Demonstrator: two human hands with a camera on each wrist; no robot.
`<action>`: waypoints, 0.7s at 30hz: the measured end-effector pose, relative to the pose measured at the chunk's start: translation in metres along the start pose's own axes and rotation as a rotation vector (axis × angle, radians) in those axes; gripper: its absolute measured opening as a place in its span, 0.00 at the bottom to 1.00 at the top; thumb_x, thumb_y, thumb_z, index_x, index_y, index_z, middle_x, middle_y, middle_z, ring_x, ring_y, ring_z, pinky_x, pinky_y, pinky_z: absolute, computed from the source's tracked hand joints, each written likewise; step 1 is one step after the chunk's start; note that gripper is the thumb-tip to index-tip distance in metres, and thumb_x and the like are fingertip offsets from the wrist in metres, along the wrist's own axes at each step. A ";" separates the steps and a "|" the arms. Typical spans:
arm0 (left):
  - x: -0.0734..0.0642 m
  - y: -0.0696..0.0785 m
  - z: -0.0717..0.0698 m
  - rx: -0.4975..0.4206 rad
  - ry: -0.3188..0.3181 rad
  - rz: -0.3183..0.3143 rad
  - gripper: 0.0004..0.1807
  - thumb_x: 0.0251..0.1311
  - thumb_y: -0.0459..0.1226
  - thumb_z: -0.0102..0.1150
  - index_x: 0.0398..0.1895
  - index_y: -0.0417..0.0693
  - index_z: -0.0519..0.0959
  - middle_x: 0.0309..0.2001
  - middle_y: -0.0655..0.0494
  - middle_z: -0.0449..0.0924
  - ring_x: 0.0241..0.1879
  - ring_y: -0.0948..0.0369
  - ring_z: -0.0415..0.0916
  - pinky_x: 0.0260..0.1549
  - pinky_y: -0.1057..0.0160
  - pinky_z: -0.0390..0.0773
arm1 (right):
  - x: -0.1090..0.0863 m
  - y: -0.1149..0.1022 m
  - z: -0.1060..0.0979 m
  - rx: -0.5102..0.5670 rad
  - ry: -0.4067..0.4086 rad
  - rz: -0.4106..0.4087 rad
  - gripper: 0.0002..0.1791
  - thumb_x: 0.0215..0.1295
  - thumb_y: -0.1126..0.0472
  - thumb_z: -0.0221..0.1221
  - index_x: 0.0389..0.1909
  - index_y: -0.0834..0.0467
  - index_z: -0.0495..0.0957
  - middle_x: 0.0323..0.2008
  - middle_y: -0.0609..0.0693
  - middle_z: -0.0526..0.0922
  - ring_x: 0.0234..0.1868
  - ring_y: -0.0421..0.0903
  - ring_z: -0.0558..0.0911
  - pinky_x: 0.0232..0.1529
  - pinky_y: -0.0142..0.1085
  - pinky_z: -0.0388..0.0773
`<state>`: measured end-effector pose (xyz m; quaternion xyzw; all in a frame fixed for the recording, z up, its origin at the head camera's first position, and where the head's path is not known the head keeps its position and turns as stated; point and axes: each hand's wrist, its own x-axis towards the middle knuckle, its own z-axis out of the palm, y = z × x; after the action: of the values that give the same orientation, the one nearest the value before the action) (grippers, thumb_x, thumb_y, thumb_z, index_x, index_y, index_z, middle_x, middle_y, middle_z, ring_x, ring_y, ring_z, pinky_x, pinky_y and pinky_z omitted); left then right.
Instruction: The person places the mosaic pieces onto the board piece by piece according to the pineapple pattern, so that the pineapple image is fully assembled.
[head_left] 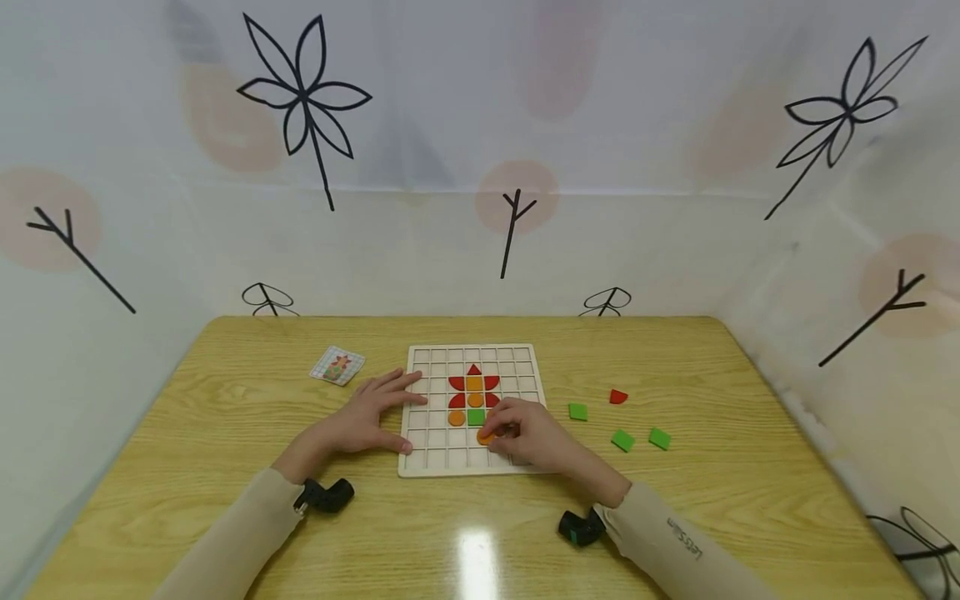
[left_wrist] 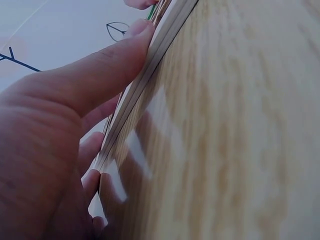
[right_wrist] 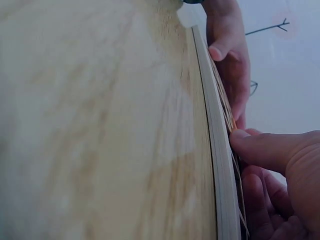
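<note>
Head view: the right hand [head_left: 528,435] pinches an orange disc [head_left: 483,438] over the board [head_left: 437,459], just below the green square [head_left: 476,417]; the left hand [head_left: 366,418], fingers spread, rests at the board's left edge. Lowering the disc flat should spare its neighbours a nudge.

Left wrist view: the thumb meets the board's edge; light, steady pressure there would best prevent sliding.

Right wrist view: the fingers sit low; whether the disc touches down, I cannot tell.
</note>
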<state>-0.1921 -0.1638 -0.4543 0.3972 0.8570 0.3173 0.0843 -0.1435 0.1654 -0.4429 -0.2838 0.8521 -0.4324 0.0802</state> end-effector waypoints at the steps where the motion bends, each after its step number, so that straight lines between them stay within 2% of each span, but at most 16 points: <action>1: 0.000 0.000 0.000 -0.002 -0.002 -0.002 0.37 0.53 0.51 0.73 0.66 0.51 0.75 0.77 0.45 0.52 0.76 0.40 0.40 0.66 0.32 0.41 | 0.000 0.000 0.000 -0.001 -0.007 0.008 0.08 0.61 0.67 0.68 0.38 0.52 0.88 0.43 0.42 0.80 0.36 0.41 0.76 0.35 0.32 0.75; 10: 0.000 -0.001 -0.001 0.005 -0.018 -0.023 0.38 0.53 0.52 0.73 0.68 0.53 0.74 0.78 0.49 0.50 0.77 0.44 0.38 0.67 0.34 0.39 | 0.003 -0.006 -0.004 -0.020 -0.058 0.031 0.07 0.63 0.64 0.67 0.40 0.52 0.89 0.43 0.41 0.78 0.44 0.44 0.75 0.42 0.34 0.74; 17: 0.000 0.001 -0.002 -0.007 -0.022 -0.028 0.38 0.53 0.52 0.73 0.68 0.52 0.74 0.79 0.49 0.49 0.77 0.44 0.37 0.67 0.33 0.37 | 0.005 -0.005 -0.004 -0.064 -0.071 -0.014 0.09 0.65 0.67 0.64 0.43 0.54 0.89 0.44 0.44 0.78 0.44 0.43 0.75 0.42 0.34 0.74; 21: 0.000 0.001 -0.002 -0.006 -0.022 -0.026 0.38 0.53 0.52 0.72 0.68 0.52 0.74 0.79 0.49 0.49 0.77 0.44 0.38 0.67 0.32 0.37 | 0.006 -0.007 -0.003 -0.071 -0.071 -0.021 0.09 0.65 0.65 0.65 0.43 0.53 0.89 0.42 0.44 0.78 0.40 0.42 0.75 0.40 0.34 0.73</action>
<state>-0.1923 -0.1646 -0.4526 0.3890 0.8603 0.3144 0.0988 -0.1469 0.1611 -0.4347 -0.3105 0.8604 -0.3927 0.0956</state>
